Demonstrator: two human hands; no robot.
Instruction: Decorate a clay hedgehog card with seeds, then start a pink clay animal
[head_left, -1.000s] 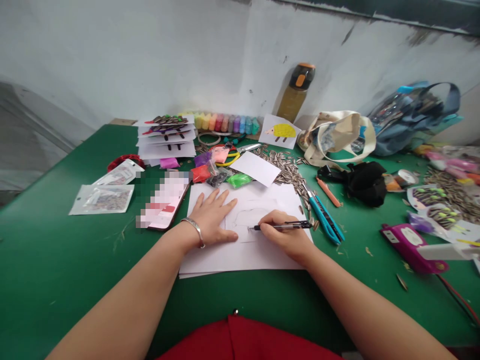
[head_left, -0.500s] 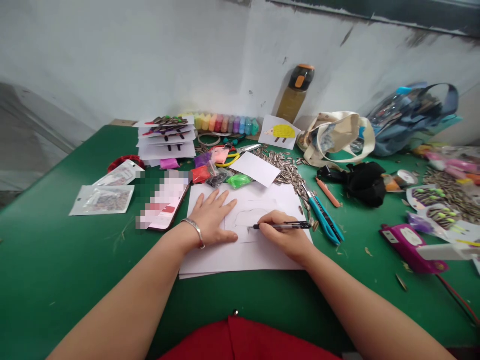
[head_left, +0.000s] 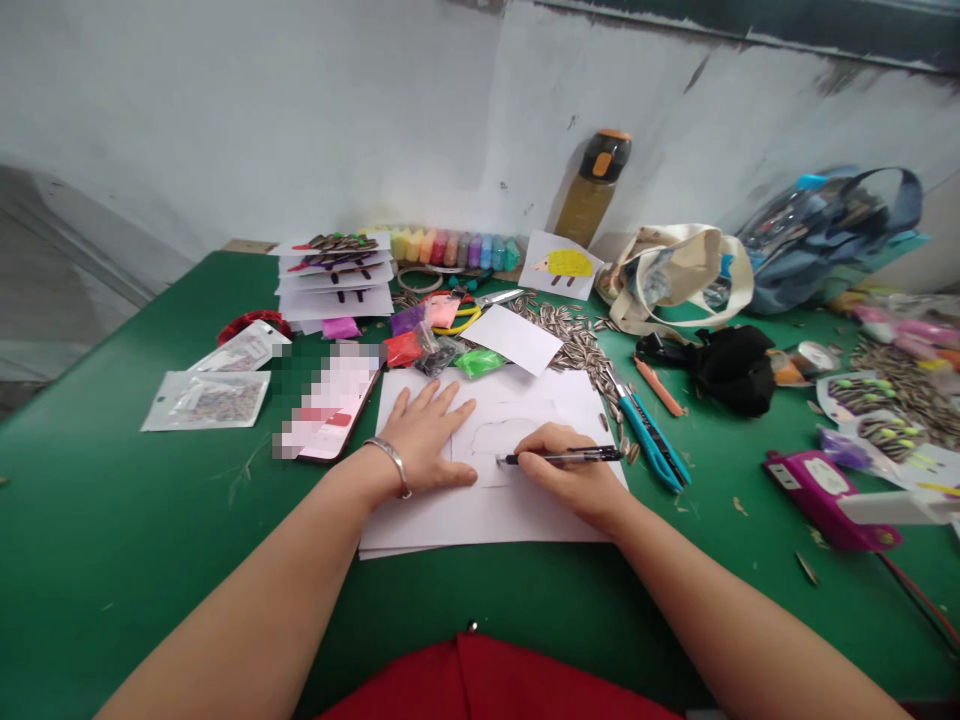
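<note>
My left hand (head_left: 427,440) lies flat with spread fingers across the left part of a small white card (head_left: 487,475), which rests on larger white sheets (head_left: 420,525). In my right hand (head_left: 566,465) is a black pen (head_left: 562,456), its tip down at the card below a thin drawn outline. The outline looks rounded, and my right fingers hide part of it. Beyond the sheets, a blank white card (head_left: 517,338) leans over sunflower seeds (head_left: 585,350). Bags of coloured clay, among them a green one (head_left: 480,362) and a red one (head_left: 403,348), lie at the sheets' far edge.
A phone (head_left: 337,405) and seed-like packets (head_left: 214,400) lie to the left. On the right are a blue cutter (head_left: 652,440), an orange pen-like tool (head_left: 658,387), a black pouch (head_left: 735,370) and a magenta device (head_left: 829,500). A bottle (head_left: 592,190) and stacked cards (head_left: 334,285) stand behind.
The pen tip has shifted very slightly on the card, at the short strokes under the outline. My left hand stays in place, and the view has moved a little.
</note>
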